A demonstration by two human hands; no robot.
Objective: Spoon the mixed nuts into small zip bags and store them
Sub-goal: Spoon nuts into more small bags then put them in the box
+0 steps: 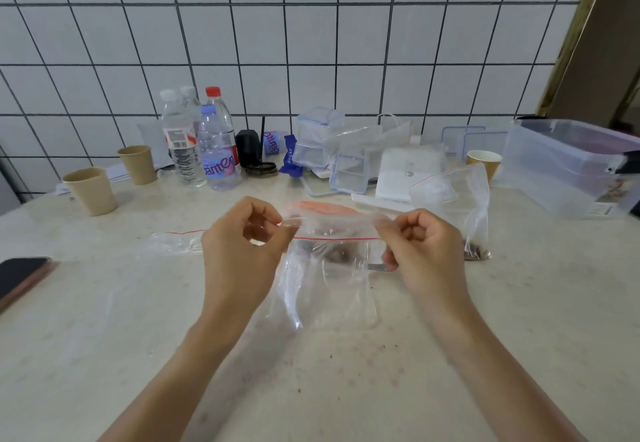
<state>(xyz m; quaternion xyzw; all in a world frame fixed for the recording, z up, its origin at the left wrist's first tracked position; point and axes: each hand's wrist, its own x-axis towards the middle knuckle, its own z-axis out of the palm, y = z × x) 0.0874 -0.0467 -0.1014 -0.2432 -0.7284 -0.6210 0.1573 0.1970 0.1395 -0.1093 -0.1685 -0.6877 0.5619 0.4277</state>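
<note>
A clear, empty zip bag (pixel 329 285) with a red seal line hangs over the middle of the table. My left hand (pixel 242 244) pinches its top left corner and my right hand (pixel 422 244) pinches its top right corner, stretching the mouth between them. Behind the bag, seen through the plastic, lie a pink bowl (pixel 322 207) and dark nuts (pixel 334 252). A metal spoon (pixel 379 267) pokes out beside my right hand. Another zip bag (pixel 460 206) with a few nuts at its bottom stands to the right. A flat empty bag (pixel 176 242) lies to the left.
Water bottles (pixel 201 143), paper cups (pixel 91 192) and small lidded containers (pixel 317 136) crowd the back of the table by the tiled wall. A large clear storage box (pixel 571 167) sits at the right. A phone (pixel 20 277) lies at the left edge. Crumbs dot the near tabletop.
</note>
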